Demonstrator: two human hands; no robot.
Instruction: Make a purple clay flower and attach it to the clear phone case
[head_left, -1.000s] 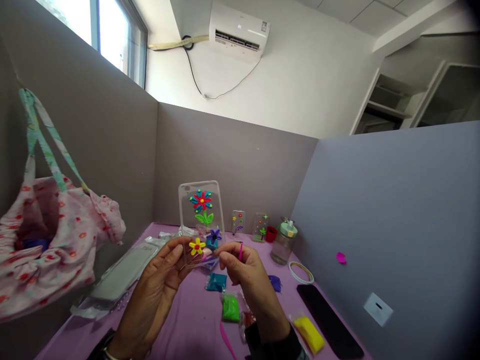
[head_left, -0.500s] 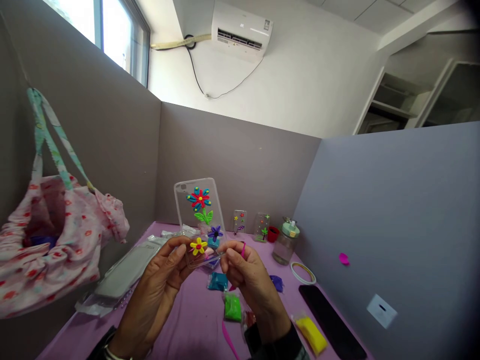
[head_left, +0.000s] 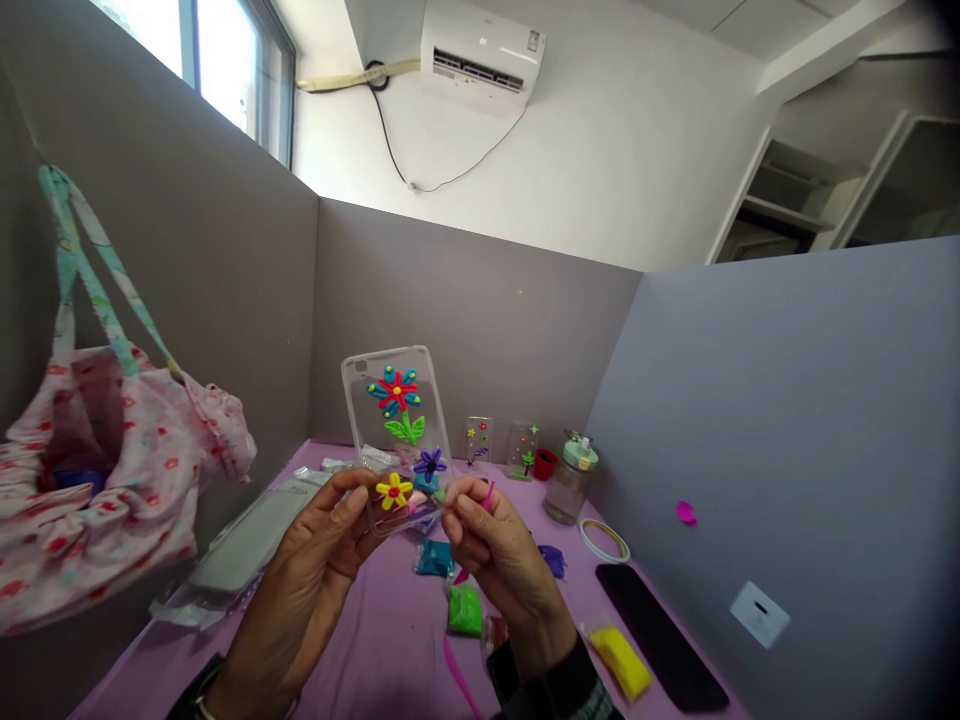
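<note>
A clear phone case (head_left: 360, 400) is held up, tilted, over the table. On it are a red-and-blue clay flower (head_left: 395, 391) with green leaves, a purple clay flower (head_left: 430, 465) and a yellow clay flower (head_left: 393, 490). My left hand (head_left: 330, 535) grips the case's lower left edge between thumb and fingers. My right hand (head_left: 491, 540) is closed at the lower right corner, with a thin pink clay tool (head_left: 490, 494) sticking out between its fingers. Some pale green shows at its fingertips, too small to make out. Whether these fingers touch the case is unclear.
Packets of blue (head_left: 433, 558), green (head_left: 465, 610) and yellow clay (head_left: 621, 662) lie on the pink tablecloth (head_left: 375, 640). Two decorated cases (head_left: 523, 450), a bottle (head_left: 570, 485), a tape roll (head_left: 604, 540) and a black slab (head_left: 660, 640) stand or lie right. A cloth bag (head_left: 150, 460) hangs left.
The view has shifted slightly. A bit of pale green now shows at my right fingertips by the case's edge. Both hands keep nearly the same hold.
</note>
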